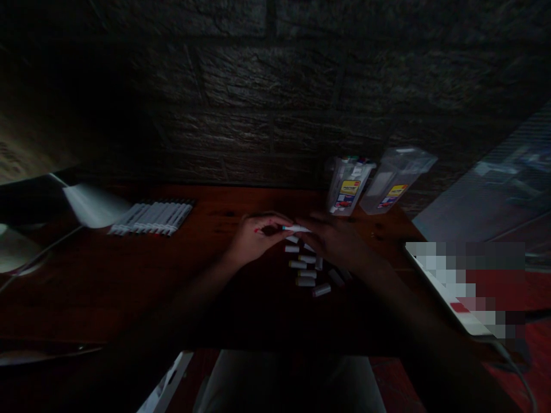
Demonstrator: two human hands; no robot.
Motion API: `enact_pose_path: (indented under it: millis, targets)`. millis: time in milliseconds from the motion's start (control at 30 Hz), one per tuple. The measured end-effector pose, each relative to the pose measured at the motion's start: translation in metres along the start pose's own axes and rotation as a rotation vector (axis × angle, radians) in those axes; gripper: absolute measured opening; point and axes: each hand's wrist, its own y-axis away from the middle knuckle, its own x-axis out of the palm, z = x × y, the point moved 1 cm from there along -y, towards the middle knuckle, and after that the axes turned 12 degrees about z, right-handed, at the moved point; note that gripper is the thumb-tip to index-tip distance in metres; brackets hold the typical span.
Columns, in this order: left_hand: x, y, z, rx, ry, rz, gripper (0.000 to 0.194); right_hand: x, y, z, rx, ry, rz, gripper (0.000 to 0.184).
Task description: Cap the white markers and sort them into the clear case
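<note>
Over the dark wooden table, my left hand (260,236) and my right hand (334,236) meet at a white marker (297,228) with a blue-green band near its left end. The fingertips of my left hand pinch that end; my right fingers close on the other end and hide part of it. Red marks show on my left hand. Just below my hands lie several short white marker caps (306,274), some with yellowish ends. A row of white markers (150,218) lies side by side at the left. The picture is very dark.
A clear plastic case (350,186) with colored things inside stands by the brick wall, beside a second clear case (396,180). At the left is a white lamp-like cone (92,205). A pale flat device (462,310) with a cable sits at the right edge.
</note>
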Motion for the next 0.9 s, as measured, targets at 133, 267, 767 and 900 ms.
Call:
enact_pose_path:
  millis: [133, 267, 767, 900]
  targets:
    - [-0.001, 0.001, 0.002, -0.058, 0.039, 0.055, 0.014, 0.001, -0.001, 0.000, -0.025, -0.056, -0.029, 0.044]
    - [0.000, -0.001, 0.000, -0.096, 0.180, 0.025, 0.025, -0.002, -0.001, -0.002, -0.075, -0.147, -0.092, 0.037]
    - [-0.005, -0.005, 0.008, -0.200, 0.313, -0.154, 0.028, -0.005, -0.004, -0.015, 0.129, -0.753, -0.339, 0.032]
    - [-0.008, -0.005, 0.014, -0.222, 0.291, -0.165, 0.027, -0.007, -0.004, -0.022, 0.149, -0.941, -0.376, 0.040]
